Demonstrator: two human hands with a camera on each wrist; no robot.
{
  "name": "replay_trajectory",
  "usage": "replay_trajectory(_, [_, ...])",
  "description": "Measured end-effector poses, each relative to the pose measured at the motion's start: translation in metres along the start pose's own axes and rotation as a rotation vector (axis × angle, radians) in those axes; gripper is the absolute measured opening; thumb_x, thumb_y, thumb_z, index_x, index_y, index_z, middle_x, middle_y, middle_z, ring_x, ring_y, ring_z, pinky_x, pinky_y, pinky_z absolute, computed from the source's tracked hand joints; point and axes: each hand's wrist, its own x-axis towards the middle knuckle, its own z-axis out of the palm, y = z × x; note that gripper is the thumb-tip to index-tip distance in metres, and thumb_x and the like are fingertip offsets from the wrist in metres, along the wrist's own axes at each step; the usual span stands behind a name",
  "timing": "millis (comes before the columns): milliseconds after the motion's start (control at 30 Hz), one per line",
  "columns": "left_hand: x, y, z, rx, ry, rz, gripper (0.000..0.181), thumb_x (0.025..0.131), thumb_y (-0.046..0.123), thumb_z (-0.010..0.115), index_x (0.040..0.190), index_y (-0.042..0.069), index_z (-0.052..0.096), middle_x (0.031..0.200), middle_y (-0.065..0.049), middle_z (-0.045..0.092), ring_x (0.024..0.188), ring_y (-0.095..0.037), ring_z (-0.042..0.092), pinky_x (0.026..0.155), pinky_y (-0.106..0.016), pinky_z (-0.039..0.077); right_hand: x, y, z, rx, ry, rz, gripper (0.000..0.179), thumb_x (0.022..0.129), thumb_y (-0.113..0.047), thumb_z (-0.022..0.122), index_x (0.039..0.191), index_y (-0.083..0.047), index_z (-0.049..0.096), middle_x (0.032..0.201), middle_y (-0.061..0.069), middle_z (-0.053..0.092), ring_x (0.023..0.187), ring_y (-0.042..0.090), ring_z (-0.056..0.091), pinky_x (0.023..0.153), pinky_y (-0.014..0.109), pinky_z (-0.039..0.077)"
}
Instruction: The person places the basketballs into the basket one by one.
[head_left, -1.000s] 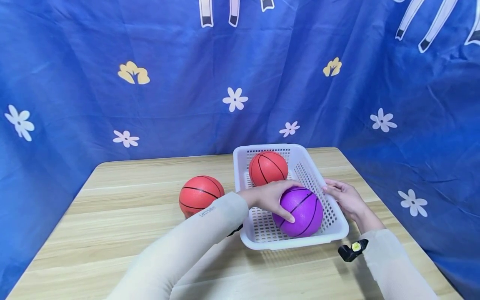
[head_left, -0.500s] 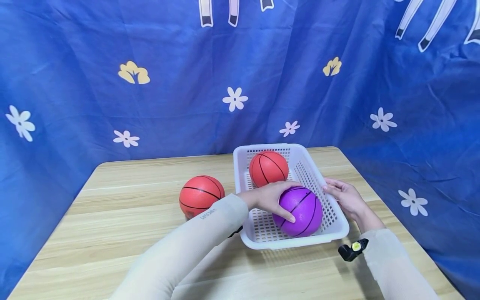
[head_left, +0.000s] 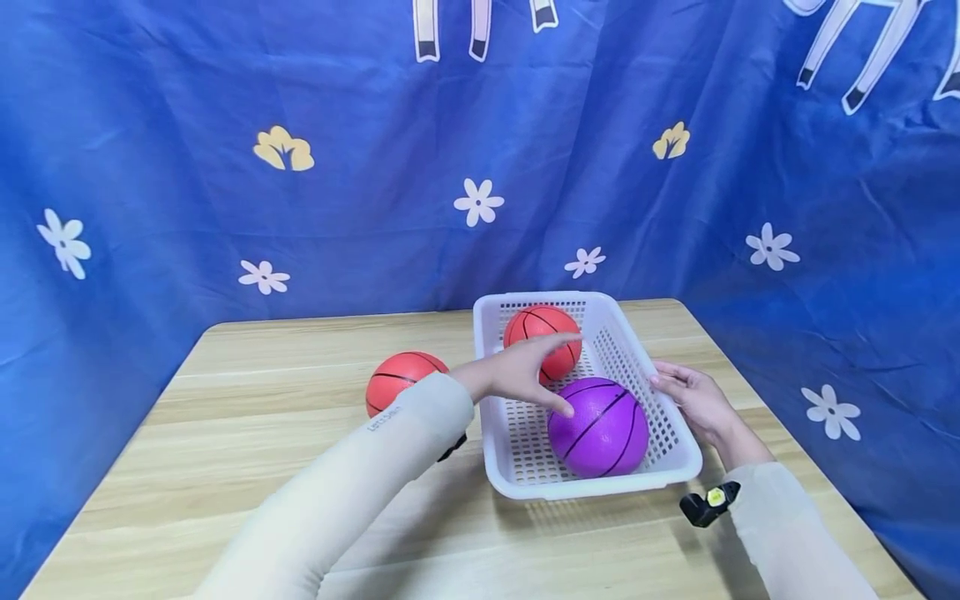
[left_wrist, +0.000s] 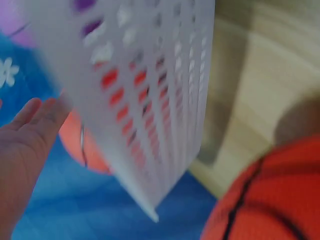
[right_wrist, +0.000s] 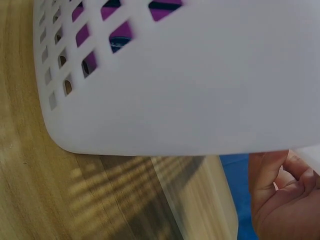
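A white plastic basket (head_left: 592, 492) with slotted walls stands on the wooden table. In its near part lies a purple basketball (head_left: 600, 437), and a red basketball (head_left: 564, 362) is in the far part. My left hand (head_left: 517, 371) hovers over the basket's left side with fingers spread and holds nothing, its thumb tip overlapping the purple ball in the head view. The left wrist view shows this hand (left_wrist: 25, 145) at the basket rim beside the red ball. My right hand (head_left: 697, 404) grips the basket's right rim; its fingers (right_wrist: 280, 175) curl beneath the edge in the right wrist view.
Another red basketball (head_left: 397, 379) rests on the table (head_left: 262, 400) to the left of the basket, partly behind my left sleeve. A blue curtain (head_left: 375, 167) with printed flowers rises behind the table and along its right side.
My left hand has let go of the purple basketball and moved up and left off it. The purple ball stays in the basket. My right hand keeps its place on the rim.
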Motion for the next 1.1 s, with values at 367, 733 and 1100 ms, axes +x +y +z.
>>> replay_trajectory(367, [-0.042,-0.017,-0.054,-0.083,0.195,0.000,0.090,0.056,0.043,0.077,0.131,0.029,0.030,0.124,0.007,0.041,0.110,-0.013,0.041,0.085,-0.038,0.038,-0.003,-0.002,0.003,-0.021,0.001,0.009,0.053,0.087,-0.020,0.051,0.130,0.004,0.030,0.123,0.025,0.040,0.100,0.026,0.051,0.077,0.035,0.045])
replay_trajectory(733, [-0.090,-0.037,-0.080,-0.086,0.324,-0.076,0.082,0.061,0.033,0.077,0.130,0.023,0.035,0.123,0.001,0.044,0.112,-0.018,0.041,0.080,-0.042,0.042,-0.002,0.000,0.000,0.002,0.001,0.013,0.053,0.087,-0.019,0.052,0.130,0.004,0.030,0.122,0.022,0.043,0.101,0.027,0.051,0.076,0.035,0.046])
replay_trajectory(1100, [-0.127,-0.039,-0.087,-0.082,0.334,-0.120,0.072,0.068,0.018,0.074,0.129,0.010,0.036,0.125,-0.009,0.042,0.111,-0.027,0.040,0.083,-0.045,0.038,0.000,0.001,0.000,0.017,0.006,0.009,0.053,0.087,-0.019,0.052,0.129,0.004,0.031,0.121,0.022,0.044,0.102,0.029,0.049,0.076,0.035,0.045])
